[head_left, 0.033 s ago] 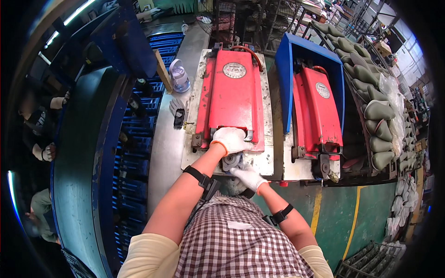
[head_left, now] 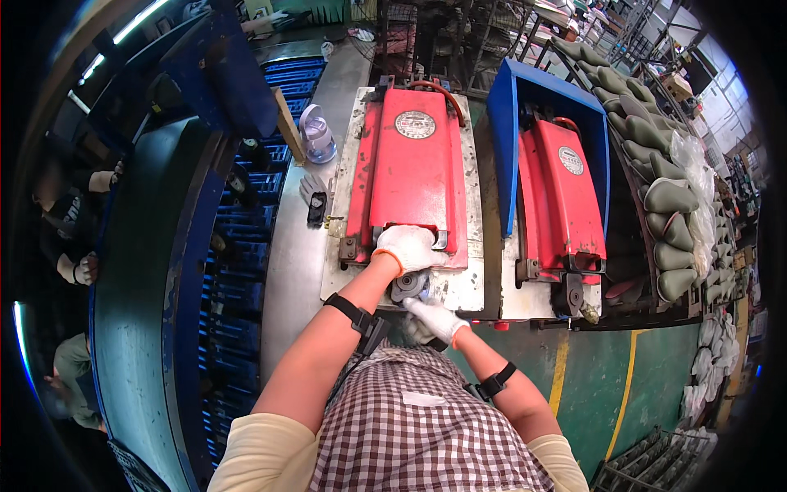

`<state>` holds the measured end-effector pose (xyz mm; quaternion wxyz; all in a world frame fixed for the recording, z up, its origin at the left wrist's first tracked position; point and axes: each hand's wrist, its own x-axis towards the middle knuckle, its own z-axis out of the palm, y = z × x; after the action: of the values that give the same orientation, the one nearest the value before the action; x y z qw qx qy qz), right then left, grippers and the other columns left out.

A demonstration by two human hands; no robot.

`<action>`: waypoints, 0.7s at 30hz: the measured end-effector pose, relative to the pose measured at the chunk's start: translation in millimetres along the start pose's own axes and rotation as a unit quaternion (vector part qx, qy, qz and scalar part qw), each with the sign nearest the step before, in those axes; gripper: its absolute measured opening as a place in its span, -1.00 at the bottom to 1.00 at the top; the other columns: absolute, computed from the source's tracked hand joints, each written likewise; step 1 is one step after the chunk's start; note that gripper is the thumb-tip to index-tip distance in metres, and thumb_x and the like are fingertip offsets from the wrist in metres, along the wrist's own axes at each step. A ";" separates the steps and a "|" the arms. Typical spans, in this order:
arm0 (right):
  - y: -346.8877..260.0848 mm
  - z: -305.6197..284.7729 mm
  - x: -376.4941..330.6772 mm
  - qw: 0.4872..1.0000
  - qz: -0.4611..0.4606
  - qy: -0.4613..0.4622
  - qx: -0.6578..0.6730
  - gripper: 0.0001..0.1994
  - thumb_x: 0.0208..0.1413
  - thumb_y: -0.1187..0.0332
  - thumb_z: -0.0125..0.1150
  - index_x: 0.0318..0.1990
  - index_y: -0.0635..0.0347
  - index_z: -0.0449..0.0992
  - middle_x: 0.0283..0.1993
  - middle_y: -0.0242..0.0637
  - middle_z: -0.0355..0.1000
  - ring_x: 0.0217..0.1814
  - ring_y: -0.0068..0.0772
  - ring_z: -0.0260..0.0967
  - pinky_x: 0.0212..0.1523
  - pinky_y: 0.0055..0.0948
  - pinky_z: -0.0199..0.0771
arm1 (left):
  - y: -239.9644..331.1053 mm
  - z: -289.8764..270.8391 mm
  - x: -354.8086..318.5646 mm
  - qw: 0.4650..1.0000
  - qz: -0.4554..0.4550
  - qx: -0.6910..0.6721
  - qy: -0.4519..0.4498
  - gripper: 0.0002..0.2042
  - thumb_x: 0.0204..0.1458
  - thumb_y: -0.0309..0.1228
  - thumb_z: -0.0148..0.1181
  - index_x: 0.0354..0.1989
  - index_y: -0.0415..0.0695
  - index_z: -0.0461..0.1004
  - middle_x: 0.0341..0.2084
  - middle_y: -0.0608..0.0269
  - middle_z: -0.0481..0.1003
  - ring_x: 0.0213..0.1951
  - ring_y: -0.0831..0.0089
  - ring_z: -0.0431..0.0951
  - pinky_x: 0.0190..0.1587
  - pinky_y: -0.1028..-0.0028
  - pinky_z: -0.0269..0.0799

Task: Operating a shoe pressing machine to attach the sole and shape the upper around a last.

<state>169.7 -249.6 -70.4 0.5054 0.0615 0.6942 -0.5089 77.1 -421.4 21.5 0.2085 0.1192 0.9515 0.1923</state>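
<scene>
A red machine cover (head_left: 410, 176) with a round plate on it lies on a pale, worn metal base (head_left: 455, 291). My left hand (head_left: 407, 248), in a white knit glove, rests at the near end of this cover. Its back faces up and its fingers are hidden at the cover's edge. Just below it a round grey metal part (head_left: 407, 284) juts toward me. My right hand (head_left: 436, 321), gloved in white too, is beside that part at its near right, fingers curled in. What they hold, if anything, I cannot make out.
A second red machine (head_left: 564, 184) stands to the right under a blue hood (head_left: 508, 123). On the metal table at left are a clear bottle (head_left: 317, 139), a grey glove (head_left: 311, 189) and a black object (head_left: 316, 210). Racks hold olive-green shoe-shaped pieces (head_left: 672, 197). People work beyond the blue-framed conveyor (head_left: 143, 287).
My right hand has shifted slightly to the left and its fingers look more curled. My left hand stays where it was on the red cover.
</scene>
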 end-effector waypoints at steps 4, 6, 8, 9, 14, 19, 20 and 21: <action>-9.5 22.2 4.4 0.981 0.061 -0.160 -0.090 -0.19 0.24 -0.51 -0.12 -0.10 0.23 0.49 -0.42 -0.21 0.54 -0.41 -0.25 0.58 -0.43 -0.31 0.61 | -0.3 1.5 -1.3 1.000 0.001 0.000 0.008 -0.23 0.02 0.40 0.09 -0.21 -0.21 0.72 -0.23 -0.14 0.68 -0.12 0.01 0.71 0.02 0.09 0.57; -4.4 28.9 12.5 0.978 0.039 -0.166 -0.118 -0.15 0.23 -0.53 -0.15 -0.04 0.24 0.51 -0.39 -0.17 0.55 -0.42 -0.24 0.57 -0.44 -0.31 0.58 | 0.2 1.3 -0.4 1.000 0.007 0.002 0.017 -0.26 0.02 0.36 0.11 -0.21 -0.21 0.72 -0.24 -0.14 0.68 -0.13 0.01 0.71 0.00 0.10 0.58; -16.6 39.9 14.9 0.973 0.019 -0.170 -0.153 -0.06 0.22 -0.56 -0.20 0.14 0.27 0.52 -0.31 -0.09 0.58 -0.42 -0.24 0.54 -0.43 -0.32 0.49 | 2.3 -0.6 -2.0 1.000 0.005 0.009 0.017 -0.29 0.04 0.32 0.11 -0.21 -0.20 0.72 -0.25 -0.12 0.68 -0.14 0.01 0.71 -0.02 0.09 0.58; -22.5 37.6 13.0 0.973 0.020 -0.170 -0.153 -0.06 0.22 -0.56 -0.20 0.14 0.27 0.52 -0.31 -0.09 0.58 -0.42 -0.24 0.54 -0.43 -0.32 0.49 | 4.3 -1.5 -2.5 1.000 0.005 0.018 0.017 -0.33 0.05 0.28 0.11 -0.22 -0.19 0.72 -0.26 -0.11 0.68 -0.16 0.02 0.71 -0.04 0.09 0.58; -39.2 37.1 -6.4 0.953 0.011 -0.123 -0.277 -0.13 0.22 -0.51 -0.09 0.10 0.27 0.49 -0.32 -0.12 0.56 -0.37 -0.26 0.52 -0.31 -0.30 0.54 | -5.2 13.1 -11.6 0.992 0.050 0.005 0.113 -0.48 0.08 0.13 0.15 -0.23 -0.15 0.67 -0.31 -0.07 0.67 -0.21 0.03 0.70 -0.09 0.07 0.58; -44.6 11.8 -33.1 0.969 -0.040 -0.096 -0.224 -0.30 0.32 -0.31 0.05 0.11 0.28 0.49 -0.31 -0.24 0.57 -0.41 -0.41 0.50 -0.36 -0.41 0.52 | 7.3 -24.5 -24.4 0.985 0.078 0.018 0.153 -0.57 0.11 0.04 0.18 -0.26 -0.14 0.61 -0.36 -0.06 0.66 -0.24 0.02 0.70 -0.12 0.07 0.59; -49.8 5.7 -37.7 0.977 -0.051 -0.098 -0.182 -0.38 0.35 -0.22 0.09 0.11 0.24 0.50 -0.32 -0.29 0.56 -0.44 -0.49 0.49 -0.40 -0.48 0.51 | 11.4 -38.0 -30.4 0.979 0.086 0.026 0.185 -0.58 0.13 0.03 0.18 -0.29 -0.15 0.59 -0.39 -0.04 0.65 -0.26 0.02 0.70 -0.14 0.08 0.59; -55.9 -0.5 -44.8 0.984 -0.062 -0.086 -0.143 -0.43 0.36 -0.19 0.11 0.07 0.21 0.51 -0.33 -0.32 0.56 -0.46 -0.53 0.48 -0.43 -0.51 0.51 | 12.9 -51.0 -33.3 0.974 0.089 0.039 0.207 -0.60 0.13 0.02 0.19 -0.29 -0.14 0.56 -0.41 -0.02 0.64 -0.30 0.02 0.69 -0.17 0.06 0.58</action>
<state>157.5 -256.6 -0.2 0.5343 -0.0982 0.7163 -0.4380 85.8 -436.2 81.3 -0.0155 0.1689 0.9664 0.1933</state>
